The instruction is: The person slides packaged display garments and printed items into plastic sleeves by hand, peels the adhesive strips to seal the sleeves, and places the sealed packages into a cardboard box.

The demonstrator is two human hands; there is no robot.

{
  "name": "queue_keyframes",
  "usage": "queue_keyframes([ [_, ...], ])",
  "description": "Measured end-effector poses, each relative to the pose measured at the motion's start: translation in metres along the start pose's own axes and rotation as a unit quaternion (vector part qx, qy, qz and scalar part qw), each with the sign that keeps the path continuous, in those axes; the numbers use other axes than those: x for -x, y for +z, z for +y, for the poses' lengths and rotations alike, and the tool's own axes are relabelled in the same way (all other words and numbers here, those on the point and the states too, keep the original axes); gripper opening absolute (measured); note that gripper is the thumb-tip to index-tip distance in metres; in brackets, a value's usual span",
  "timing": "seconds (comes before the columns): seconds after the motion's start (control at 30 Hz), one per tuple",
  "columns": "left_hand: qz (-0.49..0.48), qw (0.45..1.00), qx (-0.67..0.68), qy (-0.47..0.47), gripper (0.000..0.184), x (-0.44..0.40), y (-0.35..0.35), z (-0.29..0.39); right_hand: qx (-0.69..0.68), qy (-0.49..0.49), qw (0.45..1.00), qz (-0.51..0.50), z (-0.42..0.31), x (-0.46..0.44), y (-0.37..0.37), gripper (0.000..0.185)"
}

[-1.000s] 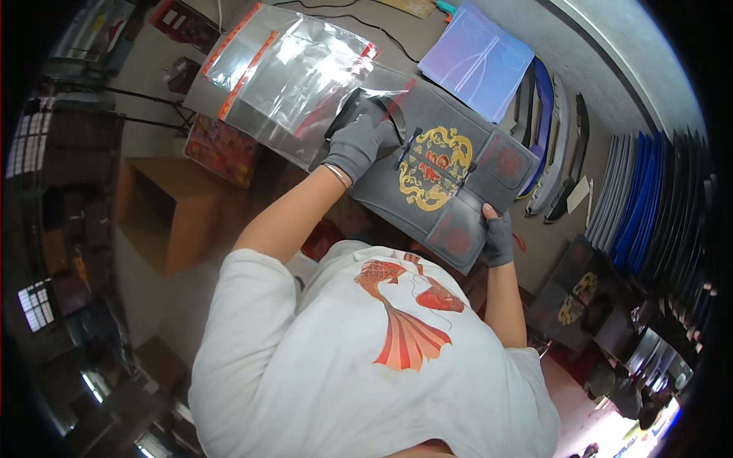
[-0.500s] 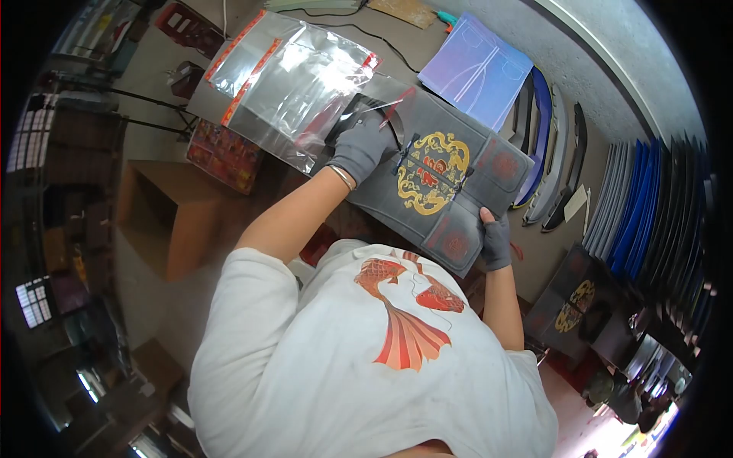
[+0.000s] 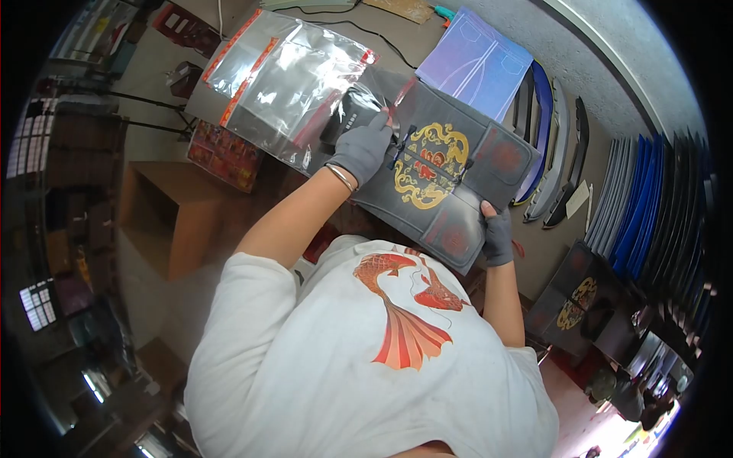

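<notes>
On the tabletop (image 3: pixel 416 37), between wall (image 3: pixel 566 65) and dark case (image 3: pixel 430 166), lie purple sheets (image 3: pixel 475 65).

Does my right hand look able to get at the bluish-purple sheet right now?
Probably not directly: the right hand holds the gold-patterned gray piece, which lies between it and the bluish-purple sheet.

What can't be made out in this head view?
All in the head view:
1. Right hand: most fingers, hidden beneath the emblem panel.
2. Black piece: its pale marks, too small to read.
3. Lower-right clutter: blurred, partly cut off by the dark lens edge.
</notes>
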State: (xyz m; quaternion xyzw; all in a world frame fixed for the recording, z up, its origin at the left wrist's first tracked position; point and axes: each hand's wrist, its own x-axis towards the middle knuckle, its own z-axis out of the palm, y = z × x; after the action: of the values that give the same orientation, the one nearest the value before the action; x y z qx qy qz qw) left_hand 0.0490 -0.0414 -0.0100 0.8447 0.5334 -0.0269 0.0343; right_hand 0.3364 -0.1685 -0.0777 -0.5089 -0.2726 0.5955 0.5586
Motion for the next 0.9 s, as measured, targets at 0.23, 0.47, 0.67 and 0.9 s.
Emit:
queue_keyframes([
  [0.23,0.008,0.999,0.035,0.025,0.057,-0.003,0.008,-0.015,0.022,0.001,1.0,0.011,0.002,-0.004,-0.004,0.04],
  [0.47,-0.004,0.992,0.117,0.052,0.054,-0.001,0.011,-0.011,0.01,0.03,0.999,-0.016,0.015,-0.017,-0.015,0.04],
  [0.67,-0.026,0.983,0.169,0.06,0.05,-0.008,0.016,0.001,0.01,0.045,0.999,0.005,0.01,-0.012,0.009,0.037],
  [0.9,0.004,0.993,0.103,0.052,0.048,-0.009,0.0,-0.017,0.049,-0.002,0.998,0.046,0.001,-0.006,0.021,0.037],
])
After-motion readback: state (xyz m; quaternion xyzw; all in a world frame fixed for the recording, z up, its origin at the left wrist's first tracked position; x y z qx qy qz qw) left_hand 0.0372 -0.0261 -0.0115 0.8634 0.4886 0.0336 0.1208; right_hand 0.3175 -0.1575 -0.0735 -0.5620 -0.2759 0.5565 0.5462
